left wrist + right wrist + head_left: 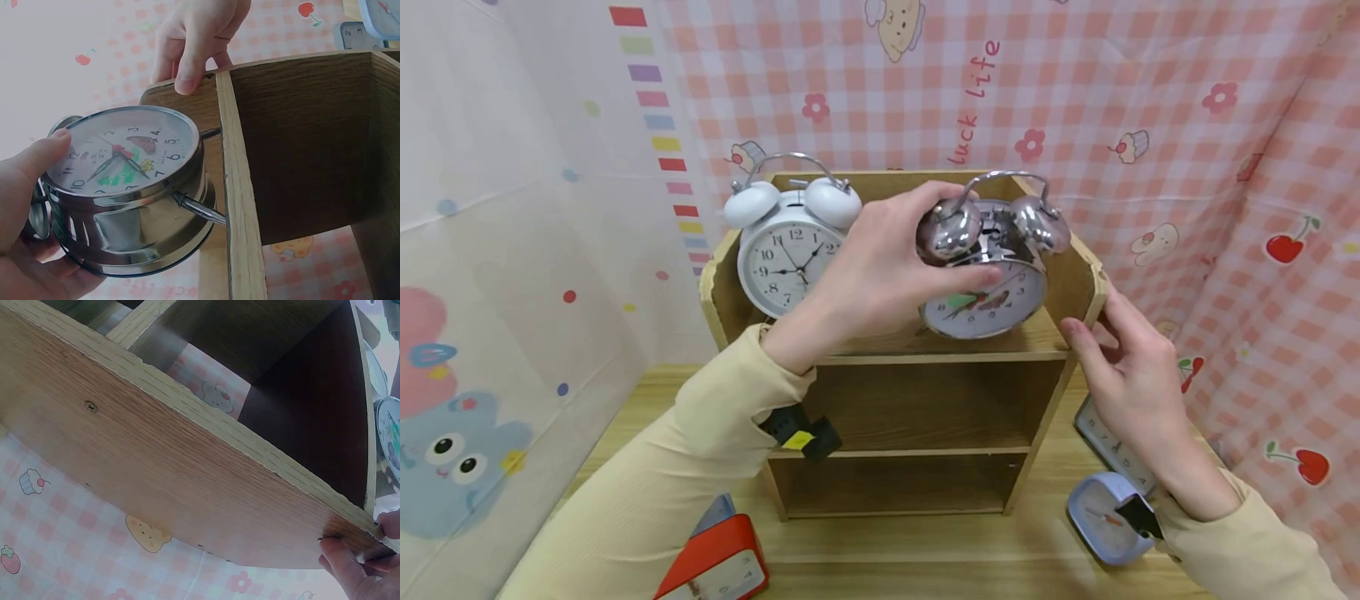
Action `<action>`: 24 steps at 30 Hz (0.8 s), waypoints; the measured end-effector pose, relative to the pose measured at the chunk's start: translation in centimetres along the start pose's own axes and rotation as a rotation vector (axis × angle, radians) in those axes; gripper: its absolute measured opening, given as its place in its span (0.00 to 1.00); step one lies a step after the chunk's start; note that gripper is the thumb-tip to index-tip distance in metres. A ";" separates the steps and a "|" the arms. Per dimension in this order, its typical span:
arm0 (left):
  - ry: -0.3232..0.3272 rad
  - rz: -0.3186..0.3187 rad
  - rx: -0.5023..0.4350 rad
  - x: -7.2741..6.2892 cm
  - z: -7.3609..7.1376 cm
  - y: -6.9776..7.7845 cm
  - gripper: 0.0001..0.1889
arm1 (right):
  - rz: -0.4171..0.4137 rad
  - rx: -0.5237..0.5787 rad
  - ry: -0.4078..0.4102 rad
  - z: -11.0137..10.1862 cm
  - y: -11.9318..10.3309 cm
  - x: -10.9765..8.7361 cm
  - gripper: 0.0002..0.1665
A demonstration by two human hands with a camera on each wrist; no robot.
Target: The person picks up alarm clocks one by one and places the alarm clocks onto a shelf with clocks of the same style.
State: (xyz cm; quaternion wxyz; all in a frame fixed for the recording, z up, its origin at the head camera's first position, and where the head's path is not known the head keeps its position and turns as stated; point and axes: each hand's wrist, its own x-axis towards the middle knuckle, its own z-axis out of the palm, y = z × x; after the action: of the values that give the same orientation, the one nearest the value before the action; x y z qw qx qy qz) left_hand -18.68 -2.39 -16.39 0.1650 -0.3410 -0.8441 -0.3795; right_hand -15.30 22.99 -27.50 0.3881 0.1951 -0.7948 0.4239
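My left hand [880, 258] grips a silver twin-bell alarm clock [985, 304], thumb at the edge of its face and fingers around the back. The clock tilts backward over the right part of the top level of a small wooden shelf [940, 358]. In the left wrist view, the clock's metal legs [200, 207] reach the board's front edge. My right hand [1138, 383] holds the shelf's right side panel [156, 456] near its upper front corner, thumb inside and fingers outside. A white twin-bell alarm clock [793, 258] stands on the left of the same level, partly behind my left hand.
On the table [880, 554], a red clock [722, 558] lies at front left. To the right are a light blue clock [1105, 517] and a grey-blue rectangular clock [1112, 442], partly under my right forearm. Checked cloth [887, 108] hangs behind the shelf.
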 end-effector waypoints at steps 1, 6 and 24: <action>0.000 -0.007 -0.002 0.1 0.0 0.0 0.38 | 0.002 0.000 0.000 0.0 0.0 0.0 0.32; -0.004 -0.052 -0.024 0.5 0.3 -0.1 0.39 | 0.011 -0.001 -0.003 0.0 0.0 0.0 0.31; 0.117 -0.059 0.167 1.3 1.2 -0.1 0.44 | 0.024 0.004 -0.002 0.1 -0.1 0.0 0.32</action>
State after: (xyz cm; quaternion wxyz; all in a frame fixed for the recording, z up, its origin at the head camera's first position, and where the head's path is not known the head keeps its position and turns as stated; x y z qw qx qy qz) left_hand -19.68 -0.98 -16.55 0.2307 -0.2783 -0.8712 -0.3321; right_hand -15.29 22.84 -27.53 0.3819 0.1869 -0.7965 0.4300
